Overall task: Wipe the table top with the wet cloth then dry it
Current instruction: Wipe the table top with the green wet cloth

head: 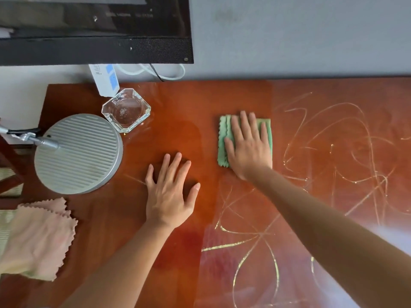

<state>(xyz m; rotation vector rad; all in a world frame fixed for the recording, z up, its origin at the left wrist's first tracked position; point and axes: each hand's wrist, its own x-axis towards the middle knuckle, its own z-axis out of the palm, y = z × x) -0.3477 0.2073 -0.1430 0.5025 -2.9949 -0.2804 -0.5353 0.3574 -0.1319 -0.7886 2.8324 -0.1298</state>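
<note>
My right hand (248, 144) lies flat with fingers spread on a folded green cloth (222, 141) near the middle of the reddish-brown table top (178, 103). My left hand (170, 192) rests palm down on the bare wood to the left of the cloth, holding nothing. Curved wet streaks (333, 147) cover the right half of the table and the front. A pink and pale yellow cloth (37, 238) lies crumpled at the table's front left edge.
A round silver lamp base (82, 156) with its arm stands at the left. Behind it sits a clear glass ashtray (126, 110), and a white and blue box (105, 80) leans at the back. A black screen (95, 30) hangs on the wall.
</note>
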